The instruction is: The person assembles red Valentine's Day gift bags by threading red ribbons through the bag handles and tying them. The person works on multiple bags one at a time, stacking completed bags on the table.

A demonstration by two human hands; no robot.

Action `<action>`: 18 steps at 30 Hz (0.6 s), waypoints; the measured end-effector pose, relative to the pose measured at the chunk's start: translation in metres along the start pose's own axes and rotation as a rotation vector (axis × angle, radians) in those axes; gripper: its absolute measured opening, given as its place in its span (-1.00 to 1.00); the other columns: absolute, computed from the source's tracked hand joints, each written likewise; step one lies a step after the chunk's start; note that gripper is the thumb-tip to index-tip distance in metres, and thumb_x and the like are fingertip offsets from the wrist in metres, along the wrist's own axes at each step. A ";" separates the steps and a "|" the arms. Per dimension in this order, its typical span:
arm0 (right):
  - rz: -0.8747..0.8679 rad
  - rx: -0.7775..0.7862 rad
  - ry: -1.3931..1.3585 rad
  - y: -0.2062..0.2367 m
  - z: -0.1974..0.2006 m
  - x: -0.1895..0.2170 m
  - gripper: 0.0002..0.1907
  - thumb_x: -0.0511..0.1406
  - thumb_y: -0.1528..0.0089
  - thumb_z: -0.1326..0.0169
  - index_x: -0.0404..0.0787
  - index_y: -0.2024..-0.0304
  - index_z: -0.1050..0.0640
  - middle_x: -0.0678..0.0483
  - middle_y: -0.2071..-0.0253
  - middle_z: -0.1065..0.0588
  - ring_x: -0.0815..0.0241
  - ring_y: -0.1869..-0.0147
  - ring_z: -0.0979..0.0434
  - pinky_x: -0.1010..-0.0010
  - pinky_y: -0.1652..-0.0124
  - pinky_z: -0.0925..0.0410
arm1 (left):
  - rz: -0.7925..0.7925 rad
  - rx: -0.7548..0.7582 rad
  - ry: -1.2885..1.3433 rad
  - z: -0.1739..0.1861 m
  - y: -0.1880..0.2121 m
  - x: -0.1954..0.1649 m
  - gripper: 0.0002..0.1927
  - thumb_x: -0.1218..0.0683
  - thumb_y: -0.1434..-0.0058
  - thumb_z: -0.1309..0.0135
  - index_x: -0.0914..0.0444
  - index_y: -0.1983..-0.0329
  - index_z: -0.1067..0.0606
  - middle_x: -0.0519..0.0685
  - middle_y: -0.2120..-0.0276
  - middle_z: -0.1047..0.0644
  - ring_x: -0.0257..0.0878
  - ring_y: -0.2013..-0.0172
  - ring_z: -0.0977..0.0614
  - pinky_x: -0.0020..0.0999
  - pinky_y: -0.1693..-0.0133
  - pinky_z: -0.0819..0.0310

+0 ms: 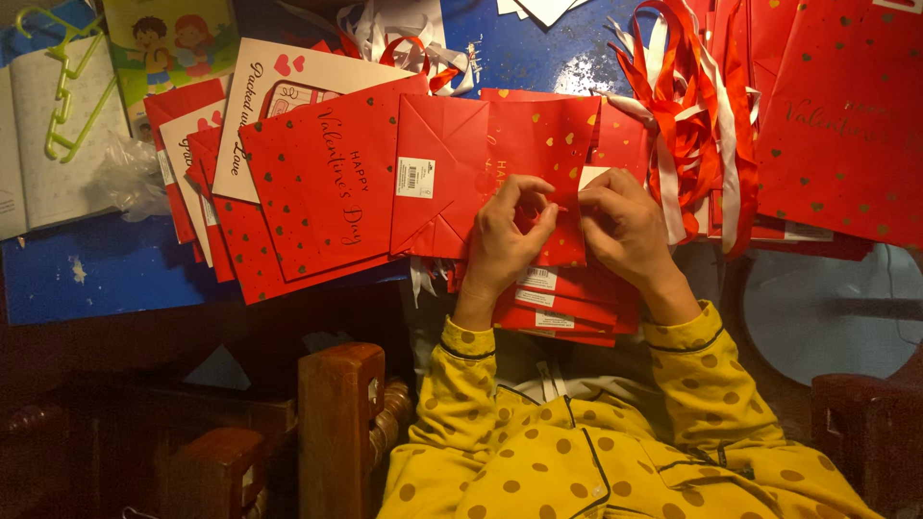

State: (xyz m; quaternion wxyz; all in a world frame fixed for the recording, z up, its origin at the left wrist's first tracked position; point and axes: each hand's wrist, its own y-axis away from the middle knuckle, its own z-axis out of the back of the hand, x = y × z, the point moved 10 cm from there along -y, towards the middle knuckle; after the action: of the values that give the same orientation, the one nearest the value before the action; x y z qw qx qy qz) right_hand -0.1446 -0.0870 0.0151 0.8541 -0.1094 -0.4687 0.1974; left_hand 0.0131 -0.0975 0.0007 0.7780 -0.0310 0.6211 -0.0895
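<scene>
Left hand (508, 235) and right hand (623, 229) both pinched on flat red gift bag (538, 154), atop stack of red bags (567, 308) on blue tabletop (106, 274). Risk: tearing paper at top edge from tight pinch; snagging nearby ribbons (683, 125); toppling stack.

A green hanger (65, 91) lay on an open book (48, 144) far left of the hands; tangled ribbons (683, 125) sat just right; a wooden post (338, 423) stood below-left.

A blue table (538, 53) carries flat red gift bags (327, 183), ribbons (683, 106) and a booklet (48, 144).
</scene>
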 end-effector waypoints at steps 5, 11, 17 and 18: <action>-0.084 0.030 -0.041 -0.001 -0.002 -0.005 -0.79 -0.52 -0.13 -0.17 -0.28 0.18 -0.57 0.03 0.25 -0.44 0.15 0.22 -0.47 0.41 0.28 -0.32 | -0.113 -0.029 -0.004 0.002 0.003 -0.006 -0.75 0.22 -0.29 -0.20 0.24 0.04 -0.41 -0.10 0.35 -0.55 -0.35 0.34 -0.61 -0.42 0.24 -0.52; -0.073 -0.013 -0.020 0.001 0.000 -0.007 -0.82 -0.54 -0.14 -0.15 -0.31 0.22 -0.50 0.02 0.22 -0.44 0.13 0.17 -0.48 0.39 0.23 -0.33 | -0.090 -0.004 0.036 0.001 0.004 -0.003 -0.75 0.21 -0.29 -0.22 0.24 0.05 -0.40 -0.09 0.33 -0.58 -0.34 0.33 -0.62 -0.41 0.24 -0.50; -0.016 -0.011 0.013 0.000 -0.001 -0.008 -0.80 -0.55 -0.10 -0.10 -0.33 0.22 -0.49 -0.02 0.30 -0.46 0.00 0.14 -0.45 0.28 0.17 -0.32 | -0.135 -0.001 -0.001 -0.001 0.005 -0.011 -0.72 0.21 -0.28 -0.24 0.24 0.04 -0.40 -0.11 0.32 -0.58 -0.32 0.30 -0.62 -0.39 0.22 -0.51; -0.023 -0.009 0.008 0.001 -0.001 -0.009 -0.80 -0.55 -0.09 -0.09 -0.34 0.22 -0.49 -0.03 0.30 -0.47 -0.01 0.14 -0.45 0.28 0.17 -0.33 | -0.136 -0.002 -0.009 -0.001 0.005 -0.012 -0.72 0.20 -0.27 -0.24 0.24 0.04 -0.40 -0.11 0.32 -0.58 -0.31 0.31 -0.61 -0.39 0.22 -0.51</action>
State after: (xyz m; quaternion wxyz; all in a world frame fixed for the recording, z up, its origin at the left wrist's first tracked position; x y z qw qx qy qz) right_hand -0.1479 -0.0902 0.0076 0.8576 -0.1088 -0.4675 0.1849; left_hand 0.0102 -0.0904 0.0117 0.7729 -0.0744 0.6141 -0.1416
